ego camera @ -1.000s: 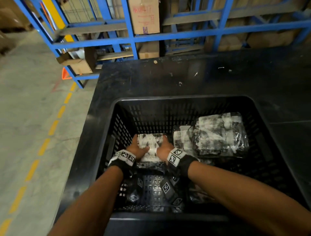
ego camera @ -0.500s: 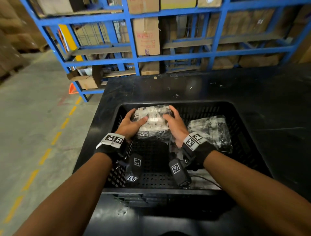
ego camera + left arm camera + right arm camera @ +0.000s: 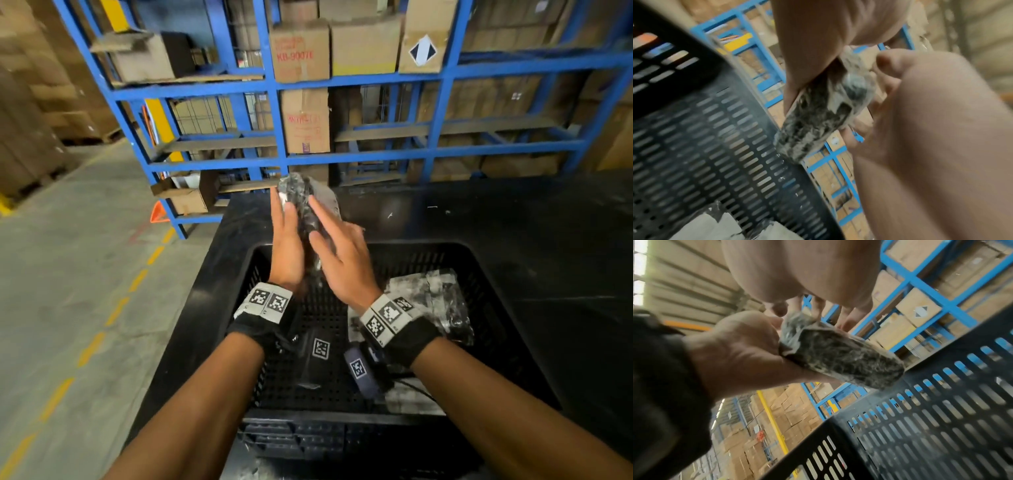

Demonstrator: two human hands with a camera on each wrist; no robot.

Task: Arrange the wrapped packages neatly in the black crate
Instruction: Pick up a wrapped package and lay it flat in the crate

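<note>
I hold a wrapped package [image 3: 301, 197], black and white under clear film, upright on edge above the far left of the black crate [image 3: 462, 248]. My left hand [image 3: 286, 236] lies along its left face and my right hand [image 3: 337, 253] along its right face, thumbs hooked on its near edge. The left wrist view shows the package [image 3: 818, 113] squeezed between both palms beside the slotted crate wall [image 3: 705, 146]. In the right wrist view the package [image 3: 838, 360] hangs over the crate wall [image 3: 941, 418]. More wrapped packages [image 3: 428, 301] lie at the crate's right.
The crate stands on a black table [image 3: 513, 212]. Behind it rises a blue rack [image 3: 274, 102] loaded with cardboard boxes [image 3: 305, 126]. A concrete floor with a dashed yellow line [image 3: 116, 311] runs along the left. A flat pale package [image 3: 411, 401] lies at the crate's near right.
Both hands have lifted the package from the crate's floor at the left, up past the rim, and turned it from flat onto its edge. The head view has tilted upward.
</note>
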